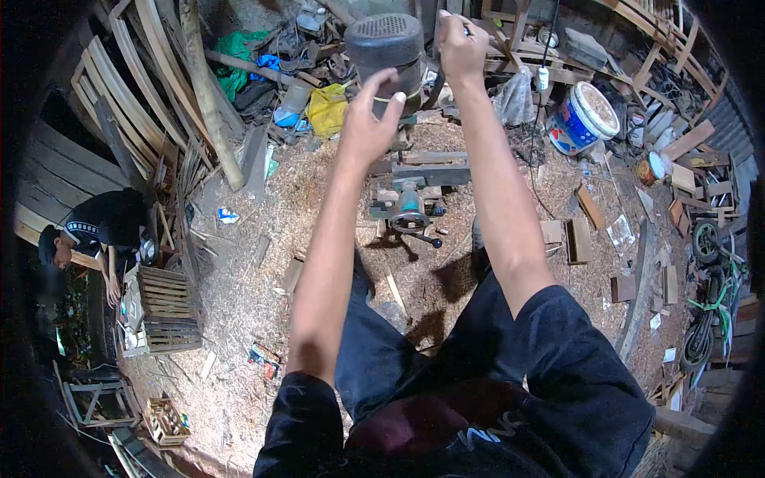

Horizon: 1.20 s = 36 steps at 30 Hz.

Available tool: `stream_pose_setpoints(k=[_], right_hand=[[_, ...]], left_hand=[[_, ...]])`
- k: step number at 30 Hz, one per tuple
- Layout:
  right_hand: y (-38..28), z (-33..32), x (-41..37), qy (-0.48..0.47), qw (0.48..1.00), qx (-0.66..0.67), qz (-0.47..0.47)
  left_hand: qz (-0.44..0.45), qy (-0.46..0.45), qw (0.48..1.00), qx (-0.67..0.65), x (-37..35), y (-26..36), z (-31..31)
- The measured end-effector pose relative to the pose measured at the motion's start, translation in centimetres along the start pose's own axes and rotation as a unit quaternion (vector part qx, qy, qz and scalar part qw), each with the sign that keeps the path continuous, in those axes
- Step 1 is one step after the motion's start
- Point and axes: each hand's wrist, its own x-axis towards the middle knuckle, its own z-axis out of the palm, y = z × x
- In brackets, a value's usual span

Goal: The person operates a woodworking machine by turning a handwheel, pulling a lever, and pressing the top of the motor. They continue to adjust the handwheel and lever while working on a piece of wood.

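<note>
A dark machine head with a perforated round top (pixel 386 40) stands upright in front of me. My left hand (pixel 370 127) is beside its lower housing, thumb and fingers apart and curved, overlapping it in this view. Raised to the right of the head is my right hand (pixel 463 49), its fingers closed; what they hold is hidden, with a small blue spot showing at the knuckles. Below, a vise-like bench part (pixel 430 174) carries a handwheel (pixel 409 222) with a black-knobbed crank, between my knees.
Wood shavings cover the ground (pixel 239 319). A white-and-blue bucket (pixel 586 119) stands at the right, with a small green bike (pixel 713 307) farther along. At the left a person (pixel 107 223) bends over a slatted wooden crate (pixel 163 311). Curved wood pieces (pixel 119 95) lean behind.
</note>
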Motion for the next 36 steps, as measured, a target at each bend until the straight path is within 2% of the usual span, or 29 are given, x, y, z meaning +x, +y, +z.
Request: stream_pose_setpoints(k=[3, 8, 12, 15, 20, 23, 24, 27, 29, 36], right_hand=[[-1.4, 0.0, -1.4, -0.006, 1.000, -0.005, -0.025], [-1.0, -0.9, -2.9, -0.022, 0.999, 0.041, -0.017], [-1.0, -1.5, -4.2, -0.053, 0.995, 0.074, -0.026], [-1.4, -1.9, -5.2, -0.045, 0.998, -0.015, -0.046], [-1.1, -3.3, -8.1, -0.046, 0.998, -0.029, -0.038], [-1.0, -3.8, -9.9, -0.029, 0.999, 0.010, -0.036], [-1.9, -3.8, -10.5, -0.052, 0.998, -0.023, 0.002], [-0.9, -4.8, -11.6, -0.089, 0.993, -0.010, -0.075], [-1.0, -4.9, -12.1, -0.077, 0.995, 0.019, -0.065], [-1.1, -5.7, -14.3, -0.071, 0.996, 0.002, -0.058]], left_hand=[[0.016, 0.018, 0.999, 0.036, -1.0, 0.8, 0.4], [0.019, 0.060, 0.998, 0.003, -2.3, -0.4, 1.6], [-0.044, 0.083, 0.993, -0.066, -3.3, -2.6, 2.1], [-0.096, 0.139, 0.972, -0.164, -3.3, -3.9, 2.0], [-0.088, 0.145, 0.975, -0.143, -4.0, -6.5, 0.9], [-0.103, 0.163, 0.972, -0.135, -4.3, -7.2, 1.7], [-0.105, 0.153, 0.973, -0.137, -4.4, -7.2, 2.0], [-0.109, 0.119, 0.977, -0.137, -4.8, -6.8, 2.8], [-0.104, 0.082, 0.984, -0.121, -5.3, -7.1, 2.6], [-0.143, 0.095, 0.981, -0.086, -7.5, -9.3, -0.1]])
